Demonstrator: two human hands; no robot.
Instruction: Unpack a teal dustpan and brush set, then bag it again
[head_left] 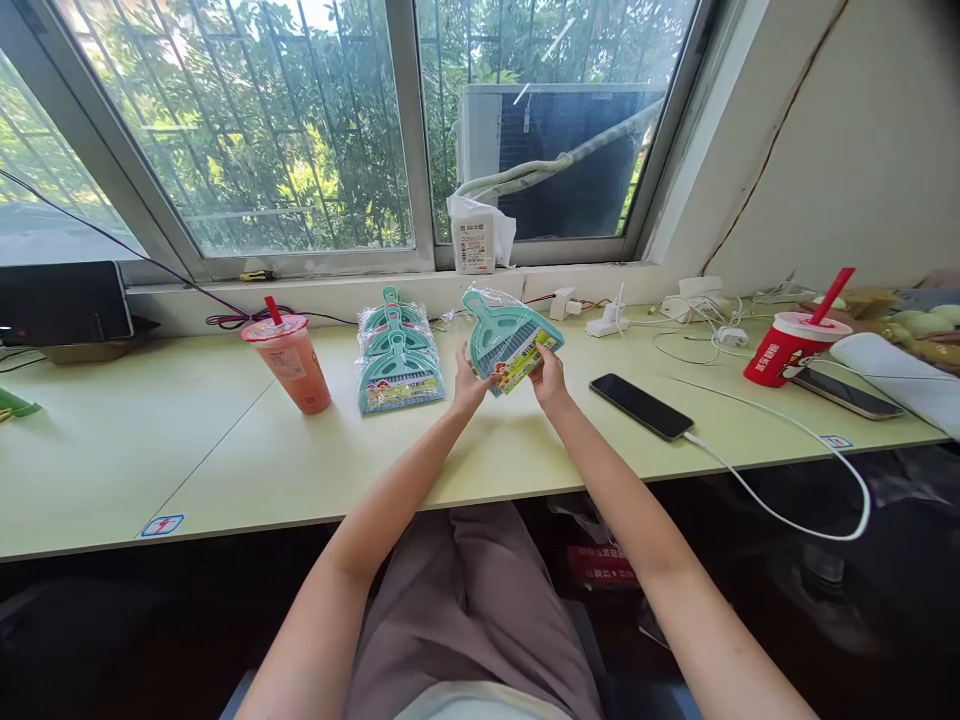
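Head view: a person seated at a pale yellow-green desk [240, 470] holds a wrapped teal dustpan set [504, 335] with both hands above the middle of the desk, between its front and back edges. The left hand [471, 383] grasps the lower left side of the set, fingers bent around it; the right hand [550, 377] grips the lower right side, its fingers closed on the wrapping near the yellow label [526, 360]. The set is tilted, its handle pointing up and to the left. Just left of the hands, a group of similar wrapped sets [401, 365] lies on the desk, handles toward the back edge. Farther left stands a clear cup [295, 368] of orange-pink drink with a red straw. To the right of the hands, a black phone [643, 405] lies near the front edge, joined to a white cable [780, 518] that hangs past that edge. Near the right end stand a red cup [787, 350] and, beside it, a second phone [847, 393]. A tissue pack [475, 240] sits on the windowsill [330, 290] behind the desk.
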